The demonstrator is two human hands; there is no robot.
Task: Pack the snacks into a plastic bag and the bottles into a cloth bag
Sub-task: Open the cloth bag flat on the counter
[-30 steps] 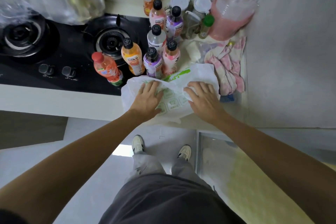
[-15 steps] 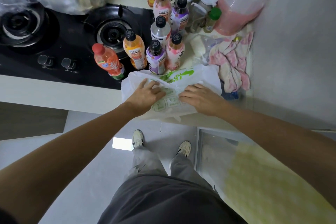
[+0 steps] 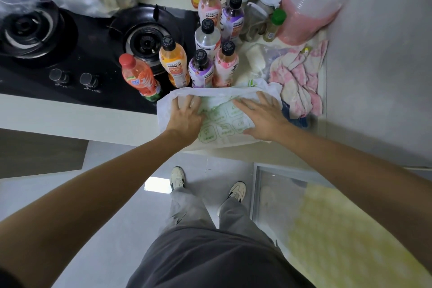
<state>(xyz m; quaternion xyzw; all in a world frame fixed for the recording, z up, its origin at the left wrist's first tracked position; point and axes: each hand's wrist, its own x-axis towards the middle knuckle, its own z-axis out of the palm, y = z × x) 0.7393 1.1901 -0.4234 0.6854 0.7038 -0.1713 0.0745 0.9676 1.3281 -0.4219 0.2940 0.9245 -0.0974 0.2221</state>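
Both hands, left hand and right hand, lie spread flat, gripping nothing, on the white bag at the tabletop edge just before the bottles; best pinch one layer to find its mouth.

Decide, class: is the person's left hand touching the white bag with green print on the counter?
Touching. The head view shows the left hand pressed on the white bag, with its fingertips tucked under a fold of the fabric.
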